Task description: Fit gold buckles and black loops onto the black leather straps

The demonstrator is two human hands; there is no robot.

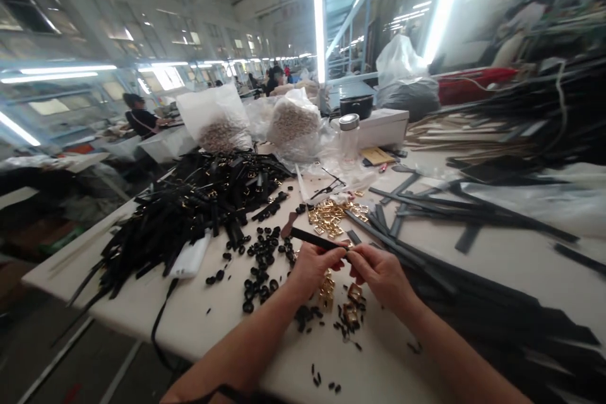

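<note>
My left hand and my right hand meet over the white table, both pinching one black strap that sticks out to the left. Under my hands lie a few gold buckles and small black loops. A heap of gold buckles sits just beyond my fingers. A big pile of finished black straps fills the table's left side.
Long black strips spread over the right side. Plastic bags of small parts, a clear jar and a white box stand at the back. Other people sit at far tables on the left.
</note>
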